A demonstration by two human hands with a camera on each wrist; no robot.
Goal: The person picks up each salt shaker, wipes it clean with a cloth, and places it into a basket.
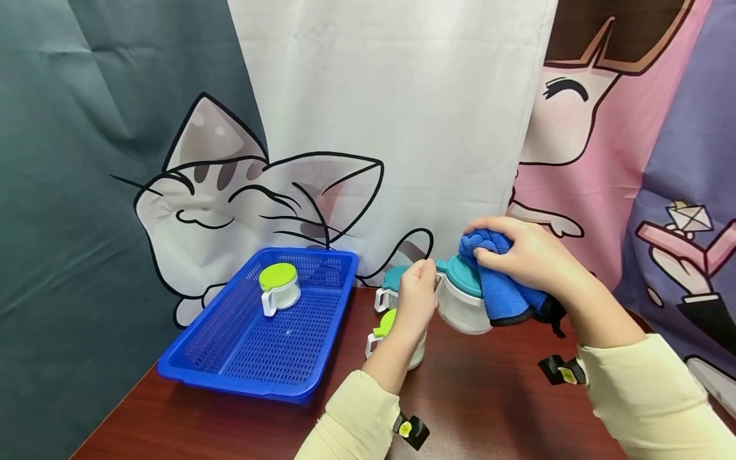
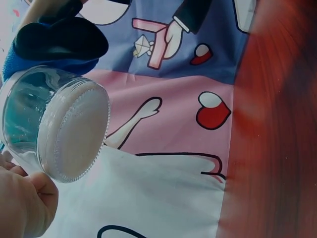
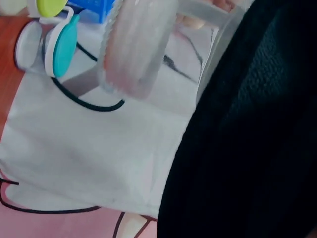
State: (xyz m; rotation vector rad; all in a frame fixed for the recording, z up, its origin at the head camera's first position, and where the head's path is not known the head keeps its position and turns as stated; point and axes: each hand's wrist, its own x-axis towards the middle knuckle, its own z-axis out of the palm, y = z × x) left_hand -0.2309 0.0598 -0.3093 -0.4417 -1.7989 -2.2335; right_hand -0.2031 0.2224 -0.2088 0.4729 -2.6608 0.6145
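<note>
In the head view my left hand point(image 1: 418, 297) grips the handle side of a clear jar with a teal lid point(image 1: 464, 276), held tilted above the table. A blue cloth point(image 1: 501, 295) with a dark edge is bunched in my right hand point(image 1: 529, 255), which presses it against the jar's lid and side. The left wrist view shows the jar's ridged clear base point(image 2: 81, 131), with the left fingers curled at its handle. Dark cloth point(image 3: 247, 148) fills much of the right wrist view and hides the right fingers there.
Behind my left forearm stand a teal-lidded jar point(image 1: 394, 278) and a green-lidded jar point(image 1: 387, 321), partly hidden. A blue plastic basket point(image 1: 330, 338) on the left holds another green-lidded jar point(image 1: 280, 286). A printed curtain point(image 1: 397, 115) hangs behind the reddish-brown table point(image 1: 477, 409).
</note>
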